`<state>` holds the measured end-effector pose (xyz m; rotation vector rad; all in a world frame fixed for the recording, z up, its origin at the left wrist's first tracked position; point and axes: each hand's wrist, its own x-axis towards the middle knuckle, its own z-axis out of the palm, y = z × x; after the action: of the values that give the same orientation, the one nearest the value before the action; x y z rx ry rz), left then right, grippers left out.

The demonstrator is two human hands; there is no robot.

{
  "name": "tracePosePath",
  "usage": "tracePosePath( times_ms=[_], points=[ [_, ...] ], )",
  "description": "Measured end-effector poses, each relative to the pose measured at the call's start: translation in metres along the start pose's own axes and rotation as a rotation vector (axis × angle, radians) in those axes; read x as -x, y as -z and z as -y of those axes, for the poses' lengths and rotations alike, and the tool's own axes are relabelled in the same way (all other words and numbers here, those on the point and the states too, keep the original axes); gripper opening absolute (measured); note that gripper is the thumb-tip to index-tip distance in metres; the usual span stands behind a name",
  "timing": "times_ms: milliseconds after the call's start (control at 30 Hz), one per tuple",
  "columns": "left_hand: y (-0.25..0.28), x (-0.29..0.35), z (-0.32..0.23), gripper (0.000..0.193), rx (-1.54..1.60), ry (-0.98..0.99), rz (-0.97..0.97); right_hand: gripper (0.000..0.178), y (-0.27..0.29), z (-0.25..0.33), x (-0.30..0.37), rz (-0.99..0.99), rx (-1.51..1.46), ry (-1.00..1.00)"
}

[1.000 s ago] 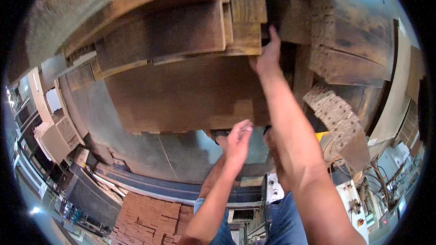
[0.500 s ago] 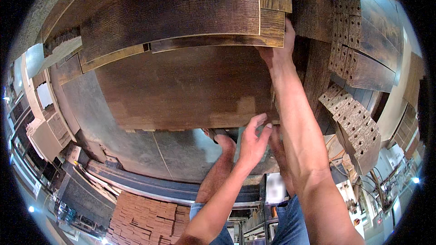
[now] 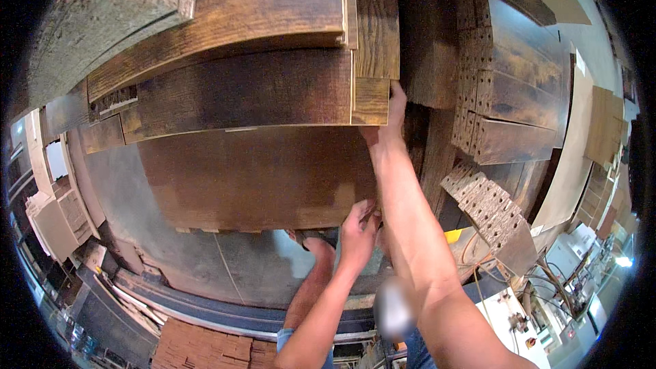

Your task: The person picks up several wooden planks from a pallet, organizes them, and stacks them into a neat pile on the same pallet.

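A large dark brown wooden panel (image 3: 253, 178) lies flat in front of me, under a stack of longer dark boards (image 3: 239, 92). My right hand (image 3: 391, 115) reaches far forward and grips the right end of the stacked boards, fingers over the edge. My left hand (image 3: 359, 224) is lower and nearer, its fingers curled around the near right corner of the large panel. My forearms run up from the lower edge. My foot (image 3: 311, 240) shows below the panel on the grey floor.
More dark boards (image 3: 512, 96) and panels with perforated edges (image 3: 485, 205) are stacked to the right. A pile of tan wooden pieces (image 3: 198, 348) sits at the bottom left. Machines and cables (image 3: 547, 287) stand at the lower right, and pale boxes (image 3: 55, 225) at the left.
My left hand, open in the air before, has risen and closed on the large panel's corner. The right hand has stayed at the boards' end while the stack came closer.
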<state>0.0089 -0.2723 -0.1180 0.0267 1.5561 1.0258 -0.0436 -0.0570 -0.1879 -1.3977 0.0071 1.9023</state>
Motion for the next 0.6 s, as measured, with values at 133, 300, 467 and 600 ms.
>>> tracePosePath(
  times_ms=[133, 300, 467, 600],
  points=[
    [0.0, -0.005, -0.007, 0.036, 0.014, -0.014, -0.014, 0.045, 0.001, 0.006, -0.003, 0.055, 0.019, 0.05],
    [0.001, -0.002, 0.003, 0.038, 0.0, -0.008, -0.062, 0.046, -0.014, 0.021, 0.016, -0.007, -0.041, -0.084],
    [-0.013, -0.005, 0.007, 0.037, 0.0, -0.002, -0.099, 0.047, -0.012, 0.018, 0.012, 0.046, -0.087, -0.039],
    [-0.018, -0.005, 0.003, 0.036, -0.047, 0.013, -0.111, 0.047, -0.007, 0.012, 0.005, 0.013, -0.067, 0.009]
  ],
)
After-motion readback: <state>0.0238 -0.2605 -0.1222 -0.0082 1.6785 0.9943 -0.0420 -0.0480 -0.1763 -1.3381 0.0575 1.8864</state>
